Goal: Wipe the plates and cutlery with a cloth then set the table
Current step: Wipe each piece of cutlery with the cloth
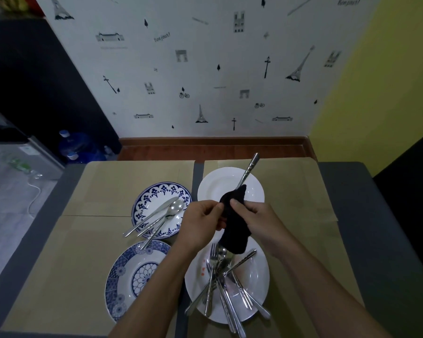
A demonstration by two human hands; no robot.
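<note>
- A near white plate (261, 274) carries a loose pile of cutlery (220, 284), forks and spoons crossing, with several handles overhanging the near rim; small red marks show on its left side.
- Left of it lies a blue patterned plate (122, 272), partly covered by the left forearm.
- Above the pile, both hands hold a black cloth (232, 223): the left hand (200, 223) curls its fingers round the cloth's left edge, and the right hand (257, 215) grips it with the thumb pressed on top.
- A silver utensil (248, 170) is wrapped in the cloth; only its patterned handle shows, tilted far and right, so its kind cannot be told.
- Further left, a blue floral plate (156, 191) holds a knife (154, 212), a spoon (176, 206) and other pieces, their handles jutting over its near rim.
- Beneath the raised handle sits a far white plate (210, 189), partly hidden by the cloth.
- Tan mats (108, 181) cover the grey table (340, 172).
- Blue water bottles (76, 147) stand on the floor at far left.
</note>
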